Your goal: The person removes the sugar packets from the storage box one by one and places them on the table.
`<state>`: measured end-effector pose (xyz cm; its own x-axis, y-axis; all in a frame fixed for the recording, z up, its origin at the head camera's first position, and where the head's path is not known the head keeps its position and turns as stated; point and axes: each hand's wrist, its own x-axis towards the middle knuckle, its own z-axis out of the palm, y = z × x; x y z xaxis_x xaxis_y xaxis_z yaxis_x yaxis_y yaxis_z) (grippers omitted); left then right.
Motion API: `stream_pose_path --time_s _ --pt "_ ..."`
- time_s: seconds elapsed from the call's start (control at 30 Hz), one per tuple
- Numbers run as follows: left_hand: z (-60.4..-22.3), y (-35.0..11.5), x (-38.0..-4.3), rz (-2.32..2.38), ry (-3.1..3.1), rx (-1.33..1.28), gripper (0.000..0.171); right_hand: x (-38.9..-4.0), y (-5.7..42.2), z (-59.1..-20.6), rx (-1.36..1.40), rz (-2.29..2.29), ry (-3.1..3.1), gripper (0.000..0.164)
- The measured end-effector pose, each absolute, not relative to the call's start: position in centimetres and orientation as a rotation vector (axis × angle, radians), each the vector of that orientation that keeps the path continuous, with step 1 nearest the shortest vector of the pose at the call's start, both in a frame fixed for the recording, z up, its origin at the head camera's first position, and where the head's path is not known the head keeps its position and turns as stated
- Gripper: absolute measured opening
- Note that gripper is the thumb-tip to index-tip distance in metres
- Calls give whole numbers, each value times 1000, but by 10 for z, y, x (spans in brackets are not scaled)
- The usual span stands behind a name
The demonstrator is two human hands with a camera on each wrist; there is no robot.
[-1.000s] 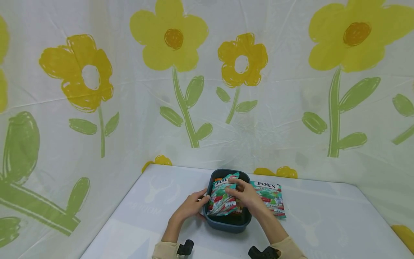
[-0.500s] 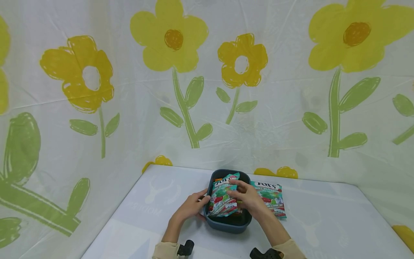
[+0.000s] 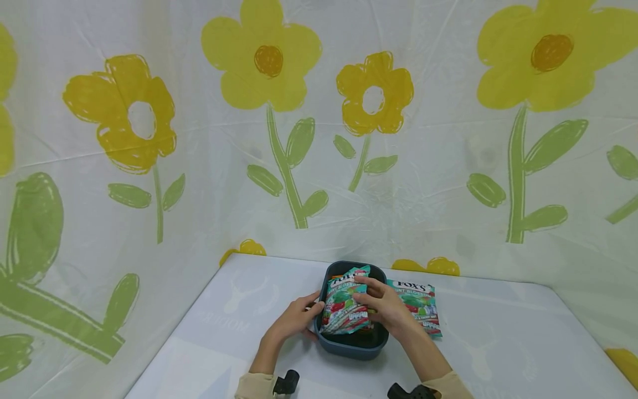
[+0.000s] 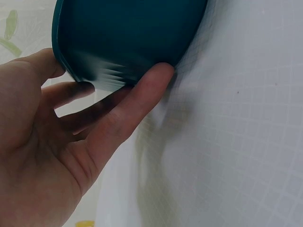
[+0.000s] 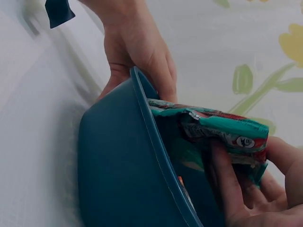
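Note:
A dark blue-teal plastic bin (image 3: 350,351) stands on the white table. My left hand (image 3: 294,317) grips its left side, thumb over the rim and fingers against the outer wall (image 4: 128,42). My right hand (image 3: 385,305) holds a teal-and-red Fox's candy bag (image 3: 344,311) tilted in the bin's opening. In the right wrist view, the bag (image 5: 227,125) sits between thumb and fingers, its far end close to the left thumb at the rim. Part of something orange (image 3: 336,276) shows beneath the bag; most of it is hidden.
A second Fox's candy bag (image 3: 421,305) lies flat on the table right against the bin's right side, partly behind my right wrist. A white curtain (image 3: 428,166) with yellow flowers rises behind the table's back edge.
The right hand has shifted very slightly to the right, and the candy bag with it. The left hand and the bin stay where they were.

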<state>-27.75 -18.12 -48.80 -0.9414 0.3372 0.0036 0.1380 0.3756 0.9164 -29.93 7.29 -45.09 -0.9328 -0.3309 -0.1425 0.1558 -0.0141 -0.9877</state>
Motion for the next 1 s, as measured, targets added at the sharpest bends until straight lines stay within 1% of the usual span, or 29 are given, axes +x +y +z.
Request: stream_pose_path --time_s 0.5,1.0 --pt "-489 -182 -278 1608 2445 425 58 -300 79 -453 -198 -2066 1858 58" --pt "-490 -182 -278 1558 2488 463 56 -297 89 -445 -224 -2103 1851 58"
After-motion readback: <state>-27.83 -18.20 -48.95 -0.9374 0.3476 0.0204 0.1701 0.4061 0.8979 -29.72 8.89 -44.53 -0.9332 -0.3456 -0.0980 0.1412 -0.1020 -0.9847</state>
